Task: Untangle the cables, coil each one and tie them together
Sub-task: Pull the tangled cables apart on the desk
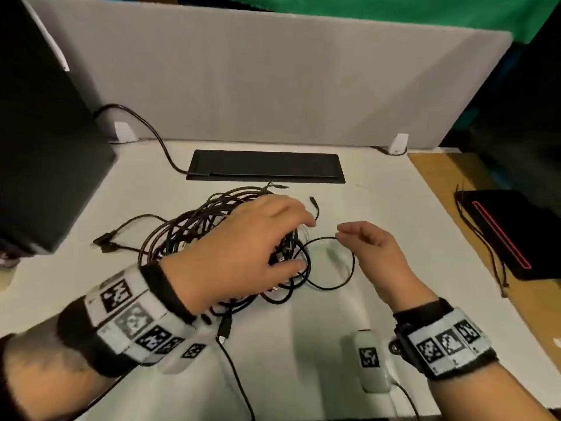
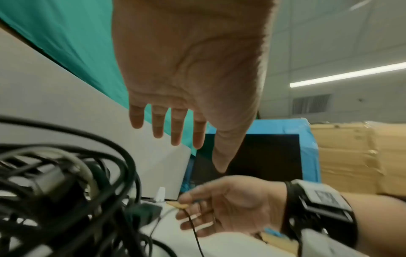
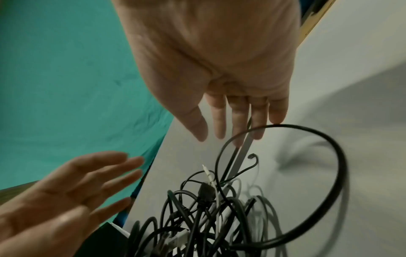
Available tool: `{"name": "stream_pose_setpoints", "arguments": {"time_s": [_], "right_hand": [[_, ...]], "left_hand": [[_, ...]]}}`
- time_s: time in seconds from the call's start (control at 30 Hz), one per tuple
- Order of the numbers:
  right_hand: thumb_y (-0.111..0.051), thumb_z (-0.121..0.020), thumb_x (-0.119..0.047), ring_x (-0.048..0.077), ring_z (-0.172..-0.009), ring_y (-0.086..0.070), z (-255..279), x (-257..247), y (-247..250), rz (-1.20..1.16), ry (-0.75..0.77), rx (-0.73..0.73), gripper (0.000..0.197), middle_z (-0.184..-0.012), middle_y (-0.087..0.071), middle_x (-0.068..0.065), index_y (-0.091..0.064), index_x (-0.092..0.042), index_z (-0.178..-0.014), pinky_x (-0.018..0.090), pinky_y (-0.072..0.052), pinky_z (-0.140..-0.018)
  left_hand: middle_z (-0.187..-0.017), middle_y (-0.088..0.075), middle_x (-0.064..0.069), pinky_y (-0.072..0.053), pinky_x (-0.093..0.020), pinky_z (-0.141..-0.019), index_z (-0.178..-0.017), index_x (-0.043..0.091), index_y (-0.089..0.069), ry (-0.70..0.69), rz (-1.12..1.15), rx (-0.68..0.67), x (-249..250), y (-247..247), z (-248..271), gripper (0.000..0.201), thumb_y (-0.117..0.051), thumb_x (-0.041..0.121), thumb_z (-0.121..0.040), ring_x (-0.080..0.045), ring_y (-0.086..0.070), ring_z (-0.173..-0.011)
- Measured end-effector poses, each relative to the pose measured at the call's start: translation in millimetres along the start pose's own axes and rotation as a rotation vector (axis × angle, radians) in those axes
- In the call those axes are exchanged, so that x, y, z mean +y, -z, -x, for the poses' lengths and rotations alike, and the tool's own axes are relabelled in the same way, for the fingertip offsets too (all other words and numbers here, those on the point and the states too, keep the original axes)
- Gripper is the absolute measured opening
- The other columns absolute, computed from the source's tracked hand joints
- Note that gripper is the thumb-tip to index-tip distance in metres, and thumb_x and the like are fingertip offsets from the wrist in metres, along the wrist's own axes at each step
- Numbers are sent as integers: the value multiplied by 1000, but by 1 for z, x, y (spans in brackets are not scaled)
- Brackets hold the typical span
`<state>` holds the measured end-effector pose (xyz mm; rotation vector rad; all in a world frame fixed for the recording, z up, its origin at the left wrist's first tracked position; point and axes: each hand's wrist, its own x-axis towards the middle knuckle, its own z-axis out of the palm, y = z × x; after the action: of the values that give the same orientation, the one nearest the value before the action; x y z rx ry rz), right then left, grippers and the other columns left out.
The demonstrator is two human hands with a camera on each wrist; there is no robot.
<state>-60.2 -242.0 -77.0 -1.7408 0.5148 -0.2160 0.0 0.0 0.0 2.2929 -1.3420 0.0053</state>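
Note:
A tangle of black cables (image 1: 194,235) lies in the middle of the white table (image 1: 409,238). My left hand (image 1: 303,244) is spread palm down over its right side, fingers straight, the thumb touching the strands. In the left wrist view the left hand (image 2: 197,154) is above the cables (image 2: 66,182) and grips nothing. One black loop (image 1: 353,262) sticks out to the right of the pile. My right hand (image 1: 355,235) hovers at the top of that loop with relaxed fingers. The right wrist view shows the right hand (image 3: 219,139) flat, with the loop (image 3: 342,167) passing in front of its fingertips.
A black tower (image 1: 45,147) stands at the left and a grey partition (image 1: 273,86) along the back. A black cable hatch (image 1: 265,165) is set into the table behind the pile. A black device with a red line (image 1: 510,235) lies on the wooden surface at the right.

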Motion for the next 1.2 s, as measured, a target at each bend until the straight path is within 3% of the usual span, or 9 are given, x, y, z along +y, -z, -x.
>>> {"name": "stream_pose_setpoints", "arguments": {"time_s": [0.1, 0.17, 0.3, 0.57, 0.73, 0.87, 0.93, 1.03, 1.2], "right_hand": [[-72, -89, -15, 14, -88, -64, 11, 0, -6, 28, 41, -43, 8, -93, -72, 8, -75, -17, -96, 22, -50, -81], [-70, -90, -15, 7, -80, -62, 24, -2, -7, 32, 74, -25, 6, -87, -71, -1, -75, -18, -89, 16, -48, -73], [-70, -91, -21, -6, -69, -60, 60, -8, 1, 68, 84, 28, 11, -83, -72, -11, -79, -16, -86, 17, -43, -69], [-81, -81, -27, 7, -85, -60, 124, 4, 23, -2, 83, 111, 16, -85, -74, -4, -78, -11, -78, 27, -44, -76], [-82, -79, -21, 23, -89, -67, 134, 15, 23, 6, 136, 176, 15, -87, -75, 9, -75, -9, -73, 27, -49, -74], [-79, -82, -24, 16, -106, -53, 133, 11, 0, 437, 383, 250, 12, -108, -58, -2, -73, -29, -91, 30, -34, -103], [-79, -82, -27, 5, -99, -52, 135, -2, -24, 470, 539, 135, 15, -104, -56, -9, -70, -32, -93, 21, -35, -93], [-81, -80, -37, 5, -65, -59, 137, -23, -70, 466, 476, -405, 17, -74, -65, -7, -69, -25, -79, 16, -43, -57], [-81, -71, -58, 14, -65, -52, 129, -22, -127, 988, 334, -780, 55, -77, -60, -1, -62, -9, -86, 28, -40, -56]], "left_hand": [[-164, -22, 7, -15, -48, -123, -149, 42, -31, 37, -234, -178, 5, -35, 0, 74, -65, 58, -85, -22, -13, -153], [-166, -16, 5, -3, -50, -124, -153, 42, -25, 90, -375, -263, 6, -51, 2, 84, -66, 63, -82, -25, -5, -154], [-167, -16, 1, 11, -50, -122, -152, 38, -33, 111, -579, -284, 0, -58, 15, 88, -63, 74, -78, -24, 4, -155], [-168, -7, 2, 7, -47, -122, -149, 46, -37, 200, -537, -252, -14, -62, 47, 78, -53, 79, -80, -23, 14, -154], [-167, -1, 8, -5, -64, -119, -148, 53, -31, 356, -365, -240, -39, -62, 57, 77, -53, 81, -79, -18, 22, -151], [-167, 3, 5, -4, -65, -119, -147, 48, -34, 386, -359, -206, -64, -73, 49, 79, -53, 82, -78, -22, 28, -150], [-167, 8, 4, -2, -66, -117, -147, 46, -36, 427, -306, -198, -74, -74, 35, 81, -54, 82, -78, -22, 32, -148], [-167, 12, 1, -1, -68, -116, -147, 43, -38, 468, -264, -195, -88, -73, 14, 80, -56, 79, -78, -24, 36, -146], [-167, 11, 2, 2, -67, -117, -146, 40, -42, 486, -157, -198, -101, -63, -3, 73, -60, 72, -83, -22, 36, -146]]}}
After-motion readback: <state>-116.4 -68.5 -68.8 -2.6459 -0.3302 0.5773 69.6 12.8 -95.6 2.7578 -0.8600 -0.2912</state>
